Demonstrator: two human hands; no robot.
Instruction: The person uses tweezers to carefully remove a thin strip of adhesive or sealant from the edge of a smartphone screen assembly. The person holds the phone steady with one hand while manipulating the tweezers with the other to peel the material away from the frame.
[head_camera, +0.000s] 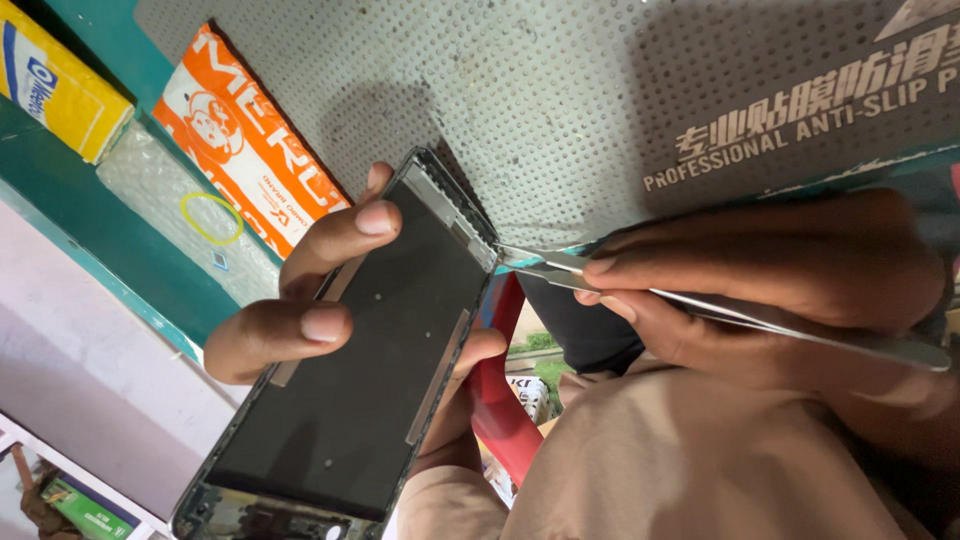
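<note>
Left hand (300, 300) holds phone frame (350, 370); right hand (780, 290) pinches tweezers (700, 310); tips hidden.

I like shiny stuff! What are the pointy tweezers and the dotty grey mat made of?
The tweezers look like bare metal, probably steel: silvery, thin, catching bright glints. The mat looks like soft rubber or silicone: dull grey, with rows of tiny dimples and no shine, though that is only a guess from looks.

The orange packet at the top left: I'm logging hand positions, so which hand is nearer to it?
Left. The left hand holds the phone frame just below the orange packet; the right hand, with tweezers, is far across.
</note>
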